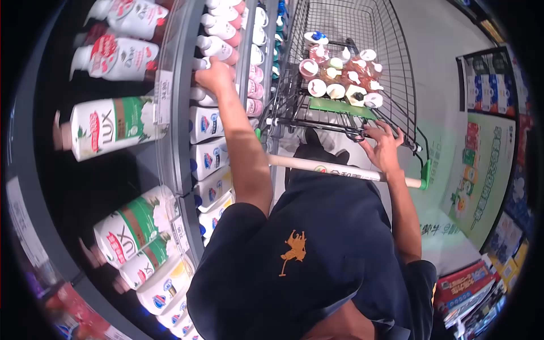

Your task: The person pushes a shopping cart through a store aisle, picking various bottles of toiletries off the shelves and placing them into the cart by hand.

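Note:
My left hand (pixel 215 76) reaches into the shelf on the left, its fingers wrapped round a white-and-pink pump bottle (pixel 200 63) that is mostly hidden by the hand. Similar bottles (pixel 218 50) stand in a row just beyond it. Past the white cart handle (pixel 328 168), my right hand (pixel 384 144) is held with fingers spread, close to the rear wire edge of the shopping cart (pixel 399 73). Several pump bottles (pixel 353 78) with white tops stand in the cart behind a green panel (pixel 341 107).
White bottles with blue logos (pixel 207 123) fill the shelf nearer me. Lux bottles (pixel 116 129) and Dove bottles (pixel 122 58) sit on another shelf further left, behind a clear edge with price tags (pixel 164 93). Displays with boxes (pixel 490 93) and a green poster (pixel 479 175) stand right.

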The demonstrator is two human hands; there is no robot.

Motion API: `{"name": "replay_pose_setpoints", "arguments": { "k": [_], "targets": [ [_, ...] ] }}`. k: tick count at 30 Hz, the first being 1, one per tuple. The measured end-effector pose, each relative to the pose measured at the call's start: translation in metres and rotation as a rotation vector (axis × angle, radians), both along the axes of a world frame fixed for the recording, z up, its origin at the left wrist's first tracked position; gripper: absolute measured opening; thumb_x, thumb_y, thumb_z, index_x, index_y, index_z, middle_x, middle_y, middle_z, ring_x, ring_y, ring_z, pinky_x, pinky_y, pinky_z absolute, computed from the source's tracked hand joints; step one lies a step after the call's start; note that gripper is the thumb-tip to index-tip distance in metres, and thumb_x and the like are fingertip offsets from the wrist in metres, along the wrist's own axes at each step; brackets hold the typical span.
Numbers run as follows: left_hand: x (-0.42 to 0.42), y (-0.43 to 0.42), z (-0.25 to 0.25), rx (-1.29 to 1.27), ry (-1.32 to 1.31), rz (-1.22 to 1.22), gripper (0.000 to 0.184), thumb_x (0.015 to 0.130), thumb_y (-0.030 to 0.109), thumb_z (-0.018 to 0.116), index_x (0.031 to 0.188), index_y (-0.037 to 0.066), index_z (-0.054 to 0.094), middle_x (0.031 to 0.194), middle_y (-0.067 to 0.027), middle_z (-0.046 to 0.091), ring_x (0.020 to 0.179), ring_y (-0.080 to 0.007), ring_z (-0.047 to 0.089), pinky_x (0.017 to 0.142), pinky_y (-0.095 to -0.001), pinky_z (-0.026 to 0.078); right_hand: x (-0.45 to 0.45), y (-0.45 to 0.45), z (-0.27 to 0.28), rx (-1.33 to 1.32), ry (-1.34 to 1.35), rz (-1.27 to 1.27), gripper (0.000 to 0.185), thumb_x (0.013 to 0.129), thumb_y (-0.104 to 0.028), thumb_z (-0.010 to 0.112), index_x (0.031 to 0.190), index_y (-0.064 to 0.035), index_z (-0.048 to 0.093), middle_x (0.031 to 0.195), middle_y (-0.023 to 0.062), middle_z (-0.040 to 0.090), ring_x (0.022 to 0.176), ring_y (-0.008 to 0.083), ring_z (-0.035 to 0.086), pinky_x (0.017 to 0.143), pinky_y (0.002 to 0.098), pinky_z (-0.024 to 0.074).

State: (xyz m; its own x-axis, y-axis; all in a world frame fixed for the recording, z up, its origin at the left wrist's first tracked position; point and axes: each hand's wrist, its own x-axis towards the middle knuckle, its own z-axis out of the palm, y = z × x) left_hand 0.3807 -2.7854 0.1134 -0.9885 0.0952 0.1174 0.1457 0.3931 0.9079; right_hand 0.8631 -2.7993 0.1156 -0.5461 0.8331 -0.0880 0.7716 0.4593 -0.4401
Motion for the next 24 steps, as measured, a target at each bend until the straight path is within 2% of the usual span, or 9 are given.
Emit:
{"name": "replay_pose_setpoints", "arguments": {
  "k": [1, 3, 5, 7, 11, 14, 18, 22, 24],
  "targets": [
    [0.0, 0.004, 0.003, 0.036, -0.051, 0.012, 0.038, 0.086, 0.011, 0.074, 0.104, -0.022, 0.067, 0.104, -0.0311, 0.072, 0.088, -0.0364, 0.075, 0.075, -0.0455, 0.061, 0.001, -0.001, -0.001, -0.009, -0.005, -0.024, 0.035, 0.089, -0.046, 0.075, 0.1, -0.0128, 0.079, 0.119, 0.0018, 0.076, 0.131, 0.0291, 0.056, 0.112, 0.0674, 0.0181],
    [0.004, 0.006, 0.015, 0.02, -0.141, 0.009, 0.038, 0.088, 0.014, 0.071, 0.105, -0.019, 0.065, 0.1, -0.0323, 0.072, 0.093, -0.0452, 0.072, 0.087, -0.0511, 0.057, 0.0, 0.0, 0.001, -0.005, -0.006, -0.001, 0.036, 0.089, -0.047, 0.075, 0.101, -0.0135, 0.079, 0.119, 0.0009, 0.077, 0.13, 0.0288, 0.056, 0.112, 0.0669, 0.0181],
    [0.005, 0.008, 0.017, 0.09, -0.214, 0.011, 0.035, 0.089, 0.011, 0.071, 0.108, -0.018, 0.065, 0.103, -0.0321, 0.072, 0.097, -0.0454, 0.071, 0.091, -0.0502, 0.056, 0.001, 0.0, 0.0, -0.018, -0.018, -0.005, 0.035, 0.089, -0.047, 0.074, 0.101, -0.0144, 0.079, 0.12, -0.0002, 0.076, 0.13, 0.0275, 0.056, 0.113, 0.066, 0.018],
    [-0.004, 0.006, 0.005, -0.182, 0.058, 0.103, 0.038, 0.088, 0.011, 0.075, 0.114, -0.015, 0.064, 0.109, -0.0313, 0.071, 0.103, -0.0454, 0.07, 0.096, -0.0498, 0.053, 0.001, 0.0, -0.001, -0.03, -0.021, -0.004, 0.035, 0.09, -0.048, 0.074, 0.101, -0.0154, 0.079, 0.121, -0.0013, 0.076, 0.129, 0.0264, 0.056, 0.113, 0.0651, 0.0178],
    [0.009, -0.003, 0.008, -0.123, 0.148, 0.054, 0.043, 0.088, 0.009, 0.077, 0.122, -0.012, 0.061, 0.115, -0.0301, 0.069, 0.107, -0.0458, 0.068, 0.098, -0.05, 0.05, -0.003, 0.001, 0.007, -0.065, -0.029, -0.014, 0.037, 0.09, -0.05, 0.073, 0.101, -0.0149, 0.079, 0.121, -0.0021, 0.076, 0.125, 0.0223, 0.058, 0.112, 0.0643, 0.0185],
    [0.038, -0.008, 0.011, -0.111, 0.357, -0.024, 0.04, 0.09, 0.002, 0.074, 0.126, -0.01, 0.059, 0.107, -0.0244, 0.072, 0.095, -0.0376, 0.073, 0.086, -0.0439, 0.056, -0.003, 0.0, 0.007, -0.058, -0.023, 0.0, 0.036, 0.09, -0.048, 0.074, 0.104, -0.0149, 0.079, 0.121, -0.0017, 0.075, 0.121, 0.0207, 0.06, 0.112, 0.0636, 0.0189],
    [0.083, -0.026, 0.04, 0.13, 0.189, -0.24, 0.044, 0.092, -0.003, 0.071, 0.131, -0.008, 0.052, 0.11, -0.02, 0.07, 0.092, -0.0237, 0.073, 0.081, -0.0336, 0.058, -0.002, 0.001, 0.009, -0.083, -0.028, 0.007, 0.035, 0.088, -0.045, 0.076, 0.107, -0.0159, 0.078, 0.121, -0.0012, 0.075, 0.119, 0.0203, 0.061, 0.111, 0.0624, 0.0208],
    [0.115, -0.038, 0.072, 0.399, 0.271, -0.453, 0.043, 0.092, -0.011, 0.067, 0.132, -0.009, 0.051, 0.119, -0.0218, 0.068, 0.105, -0.0255, 0.071, 0.091, -0.0353, 0.059, -0.004, 0.001, 0.016, -0.098, -0.028, 0.026, 0.034, 0.088, -0.042, 0.078, 0.109, -0.0161, 0.078, 0.124, -0.0015, 0.074, 0.121, 0.02, 0.06, 0.111, 0.0617, 0.0224],
    [0.13, -0.045, 0.104, 0.39, 0.272, -0.621, 0.042, 0.09, -0.013, 0.069, 0.13, -0.009, 0.055, 0.12, -0.0195, 0.069, 0.106, -0.0237, 0.071, 0.09, -0.0347, 0.06, -0.006, 0.005, 0.031, -0.147, -0.065, 0.083, 0.049, 0.087, -0.044, 0.079, 0.124, -0.0119, 0.072, 0.135, 0.0055, 0.068, 0.128, 0.026, 0.057, 0.115, 0.0588, 0.0255]
  ]
}}
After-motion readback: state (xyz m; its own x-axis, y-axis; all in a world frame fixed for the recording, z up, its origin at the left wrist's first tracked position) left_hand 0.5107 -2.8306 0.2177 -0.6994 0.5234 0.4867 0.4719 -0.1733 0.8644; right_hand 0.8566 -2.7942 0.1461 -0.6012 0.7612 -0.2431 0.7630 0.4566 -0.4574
